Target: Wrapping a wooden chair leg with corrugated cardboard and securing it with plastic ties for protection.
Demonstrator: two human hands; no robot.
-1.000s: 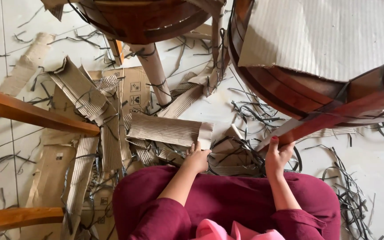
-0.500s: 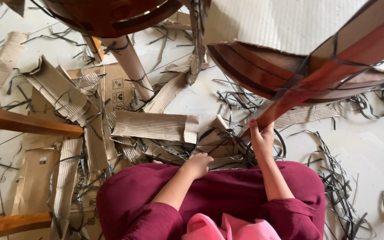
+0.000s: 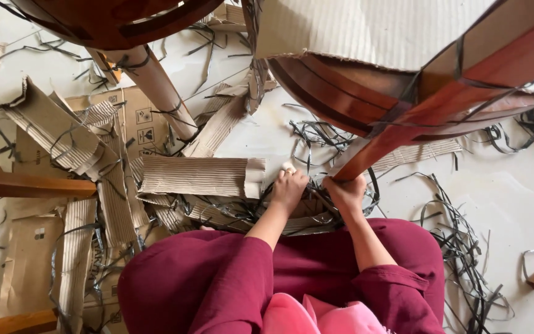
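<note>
The end of one reddish-brown chair leg [image 3: 403, 139] was clasped by the right hand [image 3: 345, 193], fingers wrapped around it, just above the floor. The left hand [image 3: 288, 187] was closed into a fist beside it, at the edge of a corrugated cardboard piece [image 3: 202, 176]; whether something was pinched could not be told. Open pale floor [image 3: 508, 198] was seen only at the right, among black strapping strips [image 3: 465, 260].

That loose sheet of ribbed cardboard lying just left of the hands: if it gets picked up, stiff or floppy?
The ribbed cardboard sheet is probably light and fairly floppy: it looks thin, and its right end curls up. It likely bends easily along the ribs and resists across them. Black straps lie around it and may snag.
</note>
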